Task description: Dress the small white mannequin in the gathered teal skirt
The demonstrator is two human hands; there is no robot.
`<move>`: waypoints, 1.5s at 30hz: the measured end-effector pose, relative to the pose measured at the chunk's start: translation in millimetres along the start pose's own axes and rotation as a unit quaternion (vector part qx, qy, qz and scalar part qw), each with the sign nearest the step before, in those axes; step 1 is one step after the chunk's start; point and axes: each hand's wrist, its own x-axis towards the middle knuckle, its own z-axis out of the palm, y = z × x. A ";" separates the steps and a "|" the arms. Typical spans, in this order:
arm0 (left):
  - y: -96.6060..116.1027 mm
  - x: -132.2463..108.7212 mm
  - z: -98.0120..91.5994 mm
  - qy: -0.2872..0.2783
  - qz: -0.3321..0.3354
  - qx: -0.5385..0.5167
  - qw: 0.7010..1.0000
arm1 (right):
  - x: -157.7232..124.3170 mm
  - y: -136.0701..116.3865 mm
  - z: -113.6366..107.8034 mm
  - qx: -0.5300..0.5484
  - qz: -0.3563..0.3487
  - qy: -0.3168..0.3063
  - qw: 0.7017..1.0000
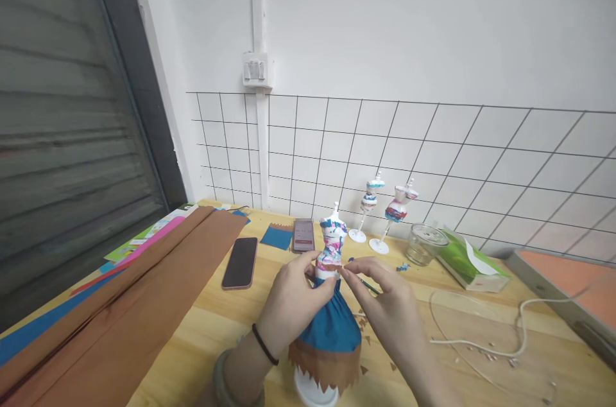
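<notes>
A small dress form (332,237) stands upright on a white round base (315,391), its torso wrapped in white, pink and blue pieces. It wears a gathered blue skirt (339,320) with a brown, jagged-edged hem. My left hand (293,294) is closed around the waist of the form, thumb in front and fingers behind. Across the waist lies a thin brown strip (333,268). The fingertips of my right hand (385,294) pinch the right end of this strip. Behind those fingers, a thin green stick (369,286) is partly hidden.
Two more dress forms (369,201) (398,209) stand by the wall grid. Around lie a dark phone (239,264), another phone (303,235), blue cloth (276,237) and brown sheets (144,304). To the right are a glass jar (426,245), tissue pack (471,262), white cord (522,323) and tray (568,291).
</notes>
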 end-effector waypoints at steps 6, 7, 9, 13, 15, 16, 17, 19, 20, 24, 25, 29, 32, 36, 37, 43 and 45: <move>7.7 -7.0 3.7 0.029 0.030 0.157 0.987 | -5.7 -1.6 7.8 -0.134 -0.116 0.007 0.984; 8.6 -8.5 4.6 0.036 0.036 0.197 0.979 | -6.6 -1.4 9.7 -0.154 -0.125 0.011 0.980; 9.7 -11.0 6.9 0.047 0.048 0.270 0.960 | -8.5 -0.8 13.4 -0.189 -0.136 0.018 0.972; 8.7 -14.0 11.5 0.061 0.064 0.366 0.926 | -11.8 1.2 19.2 -0.234 -0.155 0.016 0.960; 7.8 -14.7 12.8 0.058 0.070 0.395 0.914 | -13.2 1.8 20.7 -0.237 -0.167 0.011 0.957; 7.6 -15.0 13.2 0.057 0.071 0.405 0.910 | -13.7 1.8 21.1 -0.237 -0.173 0.011 0.956; 7.5 -15.3 13.4 0.056 0.071 0.411 0.907 | -14.1 1.5 21.3 -0.238 -0.178 0.013 0.955; 8.2 -16.1 13.8 0.055 0.068 0.415 0.906 | -14.5 0.6 21.3 -0.240 -0.182 0.013 0.954; 8.9 -16.5 14.1 0.054 0.066 0.413 0.907 | -14.4 -0.1 21.2 -0.240 -0.180 0.015 0.954; 13.3 -17.2 13.7 0.050 0.067 0.400 0.913 | -12.5 -3.9 20.7 -0.199 -0.142 0.022 0.969; 14.3 -16.6 12.4 0.054 0.066 0.393 0.916 | -11.6 -5.3 20.0 -0.158 -0.119 0.012 0.980; 12.5 -8.3 -4.4 0.055 0.029 0.276 0.959 | -5.6 -8.2 6.2 0.010 0.015 -0.024 1.000; 3.7 3.3 -28.0 0.039 -0.023 0.069 0.997 | 2.2 4.9 -16.5 0.002 0.094 0.021 0.995; -9.9 16.8 -53.2 0.050 -0.052 -0.120 0.990 | 14.5 48.0 -32.0 -0.155 0.192 -0.032 0.968; -12.2 18.4 -55.5 0.049 -0.054 -0.140 0.988 | 16.4 60.2 -28.2 -0.173 0.197 -0.058 0.963; -12.1 17.9 -48.2 0.046 -0.081 -0.168 0.981 | 4.3 105.9 30.3 -0.249 0.209 -0.184 0.928; -9.5 16.9 -46.2 0.036 -0.062 -0.143 0.987 | -0.1 109.1 39.4 -0.239 0.209 -0.194 0.928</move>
